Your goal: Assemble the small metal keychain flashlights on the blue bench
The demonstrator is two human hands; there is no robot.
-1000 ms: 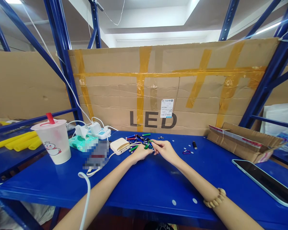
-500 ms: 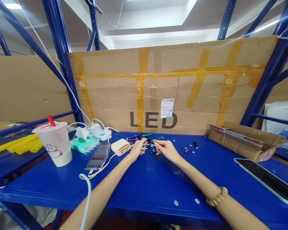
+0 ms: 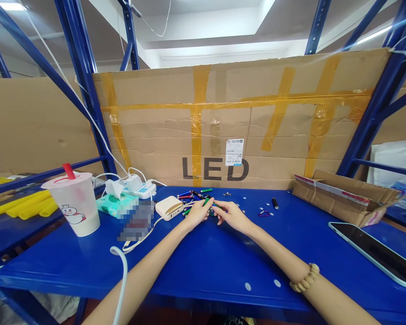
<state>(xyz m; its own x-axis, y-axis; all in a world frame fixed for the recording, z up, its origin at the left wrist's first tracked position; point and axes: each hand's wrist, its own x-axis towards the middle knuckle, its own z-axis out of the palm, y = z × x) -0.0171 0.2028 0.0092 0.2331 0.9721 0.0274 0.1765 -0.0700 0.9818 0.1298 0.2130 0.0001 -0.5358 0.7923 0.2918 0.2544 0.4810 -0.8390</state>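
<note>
My left hand (image 3: 199, 214) is closed around a small green metal tube (image 3: 206, 201), whose upper end sticks out past the thumb. Close against it, my right hand (image 3: 232, 215) pinches something small with a green-blue tint; the fingers hide most of it. Under and behind both hands lies a pile of small coloured metal tubes (image 3: 191, 195) in blue, red, black and green. One green tube (image 3: 206, 190) rests at the back of the pile. To the right are a purple carabiner clip (image 3: 264, 213) and a black tube (image 3: 275, 203).
Left of my hands are a cream power bank (image 3: 169, 207) with a cable, a blurred phone-like slab (image 3: 137, 221), a tissue pack (image 3: 113, 205), a power strip (image 3: 145, 189) and a drink cup (image 3: 76, 207). Rightward lie an open cardboard box (image 3: 345, 198) and a phone (image 3: 375, 253).
The green tube now shows in my left hand, which has turned and come up against my right hand. The green loop seen earlier at my right fingertips is mostly hidden.
</note>
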